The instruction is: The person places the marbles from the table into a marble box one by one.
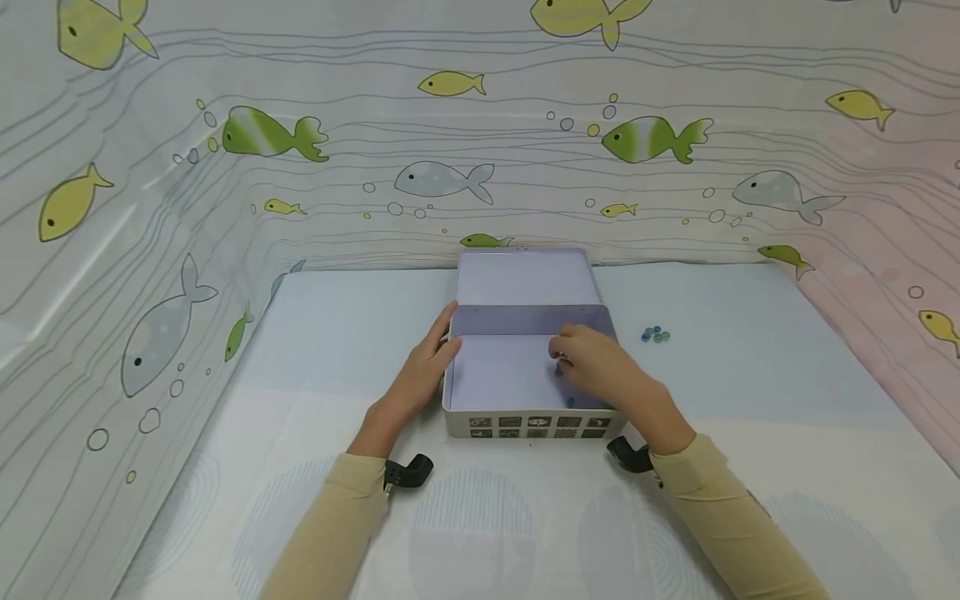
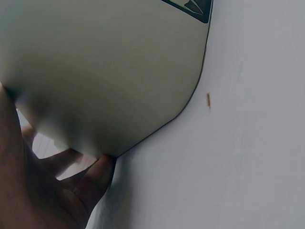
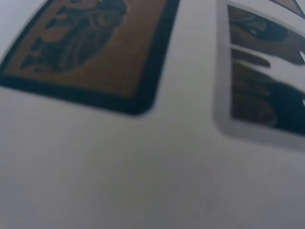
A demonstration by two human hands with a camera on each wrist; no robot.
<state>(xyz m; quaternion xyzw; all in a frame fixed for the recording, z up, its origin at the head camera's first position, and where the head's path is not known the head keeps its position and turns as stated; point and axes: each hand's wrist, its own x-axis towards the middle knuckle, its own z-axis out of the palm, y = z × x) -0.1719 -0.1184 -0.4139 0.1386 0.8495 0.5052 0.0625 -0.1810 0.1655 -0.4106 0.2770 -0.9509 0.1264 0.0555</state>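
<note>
A hinged tin box [image 1: 491,375] with a pale lavender inside stands on the table, its lid [image 1: 525,277] raised at the back. My left hand [image 1: 422,367] holds the box's left wall, thumb over the rim and fingers along the outside. In the left wrist view, fingertips [image 2: 97,179] of that hand lie at the box's edge. My right hand [image 1: 596,362] reaches into the box's right half, fingers curled together, with a small glass marble [image 1: 558,372] right at the fingertips. A blue marble [image 1: 571,402] lies near the front wall inside. The right wrist view shows only the printed front wall [image 3: 143,162].
Several blue and green glass marbles [image 1: 656,335] sit clustered on the table [image 1: 720,358] right of the box. A fish-patterned curtain [image 1: 525,183] encloses the back and both sides. A tiny brown speck [image 2: 208,100] lies before the box.
</note>
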